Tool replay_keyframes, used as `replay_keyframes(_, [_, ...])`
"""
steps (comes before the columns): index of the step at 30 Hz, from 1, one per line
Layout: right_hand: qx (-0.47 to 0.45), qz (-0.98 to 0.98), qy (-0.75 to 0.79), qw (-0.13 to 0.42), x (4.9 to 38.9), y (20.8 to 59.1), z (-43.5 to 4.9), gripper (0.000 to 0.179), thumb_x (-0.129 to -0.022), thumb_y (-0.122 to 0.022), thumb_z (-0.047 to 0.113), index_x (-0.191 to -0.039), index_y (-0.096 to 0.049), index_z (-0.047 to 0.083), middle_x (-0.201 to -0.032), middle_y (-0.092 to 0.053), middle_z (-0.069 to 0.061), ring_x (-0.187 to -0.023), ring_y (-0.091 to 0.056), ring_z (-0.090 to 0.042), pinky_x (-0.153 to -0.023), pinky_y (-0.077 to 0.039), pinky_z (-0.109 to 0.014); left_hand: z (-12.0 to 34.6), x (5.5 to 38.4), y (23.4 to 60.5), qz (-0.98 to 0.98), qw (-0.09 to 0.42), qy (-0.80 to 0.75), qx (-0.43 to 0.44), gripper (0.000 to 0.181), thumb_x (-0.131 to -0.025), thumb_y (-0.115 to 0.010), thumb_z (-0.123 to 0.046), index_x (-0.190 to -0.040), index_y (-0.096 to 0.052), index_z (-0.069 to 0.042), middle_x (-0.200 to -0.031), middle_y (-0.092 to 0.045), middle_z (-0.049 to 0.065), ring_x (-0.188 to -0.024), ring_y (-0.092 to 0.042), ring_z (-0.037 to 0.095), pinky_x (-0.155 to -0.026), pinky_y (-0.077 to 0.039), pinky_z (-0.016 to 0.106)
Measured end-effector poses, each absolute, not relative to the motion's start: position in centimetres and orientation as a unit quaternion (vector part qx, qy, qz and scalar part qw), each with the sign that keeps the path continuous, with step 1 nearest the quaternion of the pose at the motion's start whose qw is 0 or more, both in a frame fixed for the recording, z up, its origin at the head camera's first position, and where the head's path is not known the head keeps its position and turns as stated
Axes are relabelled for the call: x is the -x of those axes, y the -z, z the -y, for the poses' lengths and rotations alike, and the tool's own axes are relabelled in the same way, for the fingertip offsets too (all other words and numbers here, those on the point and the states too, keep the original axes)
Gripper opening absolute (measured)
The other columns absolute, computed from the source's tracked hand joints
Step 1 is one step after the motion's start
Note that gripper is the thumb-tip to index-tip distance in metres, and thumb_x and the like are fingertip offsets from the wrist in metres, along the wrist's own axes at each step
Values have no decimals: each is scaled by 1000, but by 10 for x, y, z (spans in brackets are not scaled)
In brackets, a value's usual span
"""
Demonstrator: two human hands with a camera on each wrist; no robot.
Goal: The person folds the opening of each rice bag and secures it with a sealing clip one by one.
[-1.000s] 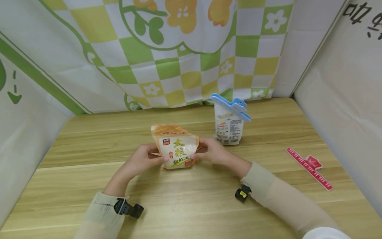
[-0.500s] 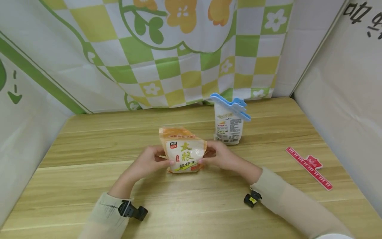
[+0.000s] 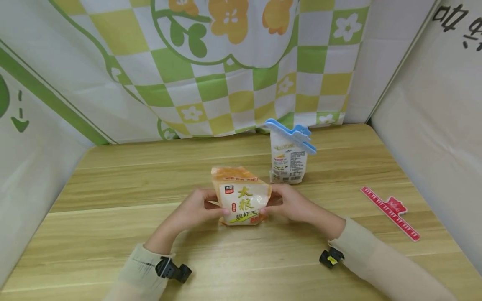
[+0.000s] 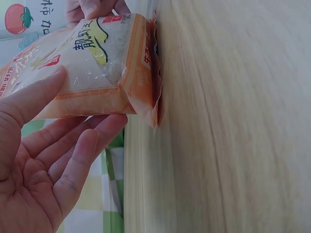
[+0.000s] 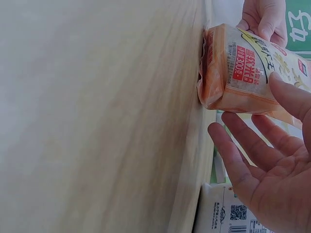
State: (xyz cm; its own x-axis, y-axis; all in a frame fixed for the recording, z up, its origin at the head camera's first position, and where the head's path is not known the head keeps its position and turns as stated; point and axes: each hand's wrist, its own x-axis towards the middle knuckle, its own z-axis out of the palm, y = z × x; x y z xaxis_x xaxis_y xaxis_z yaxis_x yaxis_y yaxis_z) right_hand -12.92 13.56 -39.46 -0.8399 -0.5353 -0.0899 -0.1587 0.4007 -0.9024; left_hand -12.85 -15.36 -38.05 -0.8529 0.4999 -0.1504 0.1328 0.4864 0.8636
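The wooden table (image 3: 226,261) spread widest. An orange-and-white packet (image 3: 246,202) stood at its middle, tilted slightly. A white packet (image 3: 288,167) stood beyond, to the far right. The left hand (image 3: 199,210) and right hand (image 3: 293,204) pinched the orange-and-white packet's sides, thumbs in front, fingers behind. A red clip (image 3: 391,213) lay right; a blue clip (image 3: 291,134) gripped the white packet's top.

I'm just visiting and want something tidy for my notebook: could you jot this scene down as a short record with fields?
Surface: wooden table
Main item: orange-and-white bag, upright, its base seemingly touching the tabletop
Left hand: holds the bag's left side
Right hand: holds its right side
Behind, to the right: white bag, standing, blue clip across its top
Far right: red clip, lying apart from both bags
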Motion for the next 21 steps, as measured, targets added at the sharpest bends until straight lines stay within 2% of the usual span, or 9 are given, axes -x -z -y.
replay_keyframes(12, [235, -814, 501, 178, 120, 396, -149, 49, -85, -77, 9, -129, -58, -5, -113, -70, -19, -100, -68, -27, -85, -58, -30, 142, 123, 379, -830, 214, -474, -201, 33, -87, -77, -18, -113, -69, 2, -109, -72, 19, -90, -73, 22, -74, -59, 26])
replay_keyframes(21, [209, -812, 504, 209, 113, 394, -158, 49, -86, -78, 13, -128, -59, -3, -116, -67, -16, -104, -65, -25, -85, -57, -26, 136, 117, 378, -826, 224, -471, -215, 35, -87, -78, -19, -114, -68, 2, -110, -71, 18, -92, -73, 21, -76, -58, 25])
